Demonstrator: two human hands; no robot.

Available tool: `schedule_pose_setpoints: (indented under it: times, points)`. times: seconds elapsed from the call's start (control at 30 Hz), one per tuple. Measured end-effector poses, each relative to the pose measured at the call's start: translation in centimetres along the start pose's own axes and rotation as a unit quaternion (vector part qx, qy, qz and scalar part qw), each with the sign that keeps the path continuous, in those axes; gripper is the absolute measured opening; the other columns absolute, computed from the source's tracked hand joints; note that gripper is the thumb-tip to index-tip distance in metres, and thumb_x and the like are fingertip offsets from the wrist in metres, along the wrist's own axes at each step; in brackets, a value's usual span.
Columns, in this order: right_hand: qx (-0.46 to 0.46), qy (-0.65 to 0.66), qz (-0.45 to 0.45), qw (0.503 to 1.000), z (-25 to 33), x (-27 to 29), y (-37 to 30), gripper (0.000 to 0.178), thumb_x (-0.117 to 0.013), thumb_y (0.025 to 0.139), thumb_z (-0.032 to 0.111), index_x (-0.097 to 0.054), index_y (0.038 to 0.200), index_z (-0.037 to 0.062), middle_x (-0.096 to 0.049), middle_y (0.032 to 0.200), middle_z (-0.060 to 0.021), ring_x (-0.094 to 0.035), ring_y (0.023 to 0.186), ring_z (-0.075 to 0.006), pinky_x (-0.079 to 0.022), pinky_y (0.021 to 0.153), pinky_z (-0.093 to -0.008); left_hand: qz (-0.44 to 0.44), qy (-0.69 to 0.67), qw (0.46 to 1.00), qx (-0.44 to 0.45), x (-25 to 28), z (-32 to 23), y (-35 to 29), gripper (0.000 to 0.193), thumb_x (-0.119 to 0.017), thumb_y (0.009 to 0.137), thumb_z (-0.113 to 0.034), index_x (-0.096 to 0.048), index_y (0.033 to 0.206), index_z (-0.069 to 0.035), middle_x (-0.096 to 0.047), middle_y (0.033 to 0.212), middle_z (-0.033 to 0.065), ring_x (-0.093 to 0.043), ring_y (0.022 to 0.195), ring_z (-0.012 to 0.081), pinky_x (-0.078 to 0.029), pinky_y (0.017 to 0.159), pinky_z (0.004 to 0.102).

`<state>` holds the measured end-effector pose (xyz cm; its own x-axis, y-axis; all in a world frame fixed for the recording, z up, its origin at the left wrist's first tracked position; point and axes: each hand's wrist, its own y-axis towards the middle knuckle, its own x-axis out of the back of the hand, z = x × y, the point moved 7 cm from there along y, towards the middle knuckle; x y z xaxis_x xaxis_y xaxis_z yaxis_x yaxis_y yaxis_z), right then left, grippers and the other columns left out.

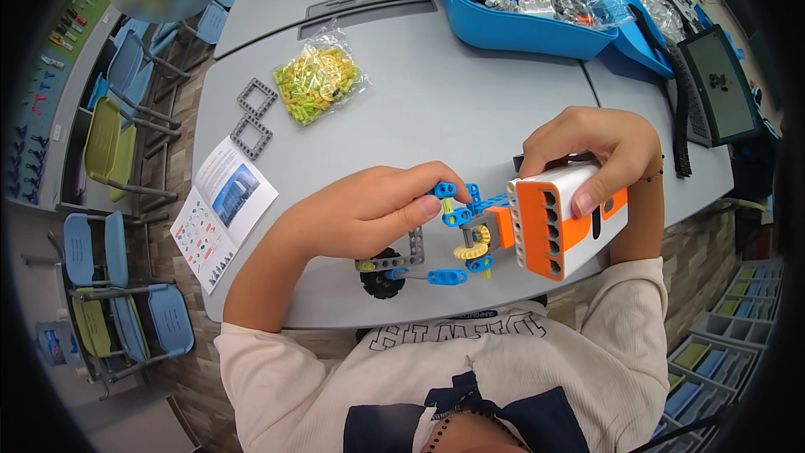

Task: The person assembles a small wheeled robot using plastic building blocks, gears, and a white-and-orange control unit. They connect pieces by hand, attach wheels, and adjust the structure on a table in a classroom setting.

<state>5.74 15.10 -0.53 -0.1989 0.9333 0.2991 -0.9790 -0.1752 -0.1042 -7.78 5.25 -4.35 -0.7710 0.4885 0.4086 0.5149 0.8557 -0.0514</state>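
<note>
My right hand [599, 151] grips a white and orange controller block [560, 231] with a row of ports along its side. Joined to its left is a building-brick assembly of blue beams [457, 216], a yellow gear [472, 245] and a grey motor-like part. My left hand [377, 210] pinches the upper left blue beam piece of this assembly between thumb and forefinger. Below the left hand is a black wheel [382, 283] with a grey angled beam [417, 245] and a blue connector [447, 277]. Whether that wheel part is joined to the rest, I cannot tell.
A clear bag of yellow-green pieces [319, 80] lies on the grey table [402, 117]. Two grey square frames [254, 116] and a printed leaflet [225, 210] are at the left. A blue case of parts [520, 29] stands far right, beside an open laptop [721, 88].
</note>
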Motion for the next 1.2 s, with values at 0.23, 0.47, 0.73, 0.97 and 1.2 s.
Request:
schedule_pose_setpoints:
  times: [0.23,0.47,0.73,0.97,1.2]
  points:
    - [0.002,0.026,-0.002,1.000,-0.2,0.2,-0.1,0.061,-0.070,0.075,0.043,-0.063,0.100,-0.0118,-0.063,0.081,-0.0178,-0.062,0.066,-0.0227,-0.044,0.055,-0.0296,-0.037,0.022,0.998,-0.041,0.2,-0.9,0.0,0.036,-0.053,0.091,-0.032,-0.053,0.115,-0.004,-0.052,0.068,0.0043,-0.047,0.056,0.0150,-0.038,0.055,0.0270]
    - [-0.006,0.035,0.016,0.999,-0.4,0.1,0.0,0.061,-0.071,0.074,0.042,-0.062,0.100,-0.0126,-0.063,0.083,-0.0188,-0.062,0.068,-0.0230,-0.045,0.056,-0.0301,-0.088,0.118,0.987,-0.058,-0.1,-2.0,0.0,0.035,-0.074,0.079,-0.029,-0.053,0.097,-0.007,-0.040,0.058,0.0015,-0.036,0.048,0.0136,-0.028,0.047,0.0272]
    - [0.025,0.023,0.043,0.998,0.2,-0.5,0.0,0.056,-0.073,0.075,0.037,-0.063,0.100,-0.0115,-0.065,0.087,-0.0186,-0.064,0.072,-0.0233,-0.048,0.060,-0.0300,-0.089,0.178,0.974,-0.105,-1.0,-2.3,-0.2,0.033,-0.076,0.077,-0.028,-0.055,0.091,-0.008,-0.049,0.063,0.0033,-0.049,0.053,0.0198,-0.039,0.049,0.0306]
    - [0.057,-0.002,0.027,0.998,0.3,-0.7,-0.3,0.058,-0.074,0.074,0.039,-0.063,0.100,-0.0116,-0.065,0.086,-0.0201,-0.064,0.070,-0.0244,-0.047,0.055,-0.0299,-0.112,0.199,0.967,-0.115,-1.3,-2.7,-0.5,0.032,-0.074,0.079,-0.029,-0.056,0.094,-0.007,-0.055,0.073,0.0049,-0.053,0.057,0.0207,-0.043,0.055,0.0305]
    - [0.043,-0.018,-0.004,0.999,0.6,-0.6,-1.3,0.055,-0.073,0.074,0.039,-0.063,0.099,-0.0097,-0.065,0.085,-0.0179,-0.064,0.071,-0.0233,-0.047,0.058,-0.0290,-0.116,0.190,0.969,-0.108,-1.5,-3.2,-0.2,0.034,-0.072,0.080,-0.023,-0.054,0.098,-0.002,-0.056,0.070,0.0110,-0.055,0.060,0.0294,-0.043,0.056,0.0366]
